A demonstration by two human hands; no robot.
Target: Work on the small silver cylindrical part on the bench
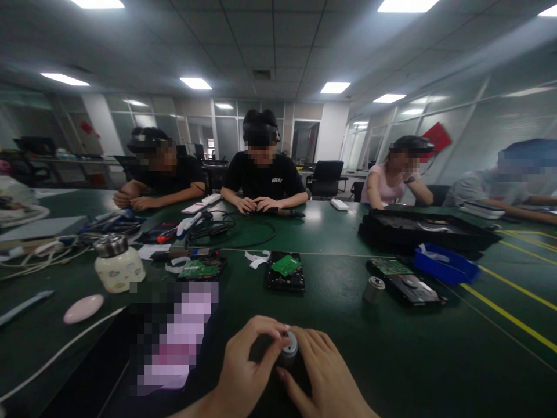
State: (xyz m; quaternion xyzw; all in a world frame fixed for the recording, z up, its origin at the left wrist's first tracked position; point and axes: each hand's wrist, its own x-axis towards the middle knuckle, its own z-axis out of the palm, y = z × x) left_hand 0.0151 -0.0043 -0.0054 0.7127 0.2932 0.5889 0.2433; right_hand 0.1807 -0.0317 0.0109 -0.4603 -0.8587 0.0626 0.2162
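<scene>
My left hand [246, 363] and my right hand [324, 371] meet at the near edge of the green table [339, 325]. Both pinch a small grey cylindrical part [289, 346] between fingertips; the left thumb and forefinger curl round its left side, the right fingers press its right side. What lies under the part is hidden by my hands. A similar grey cylinder [373, 289] stands alone further out to the right.
An open hard drive with a green circuit board [286, 271] lies ahead, another [201, 268] to its left, a third [407, 281] right beside a blue tray [446, 264]. A cream jar [117, 264], pink oval [83, 307], cables and tools sit left. Several people sit across the table.
</scene>
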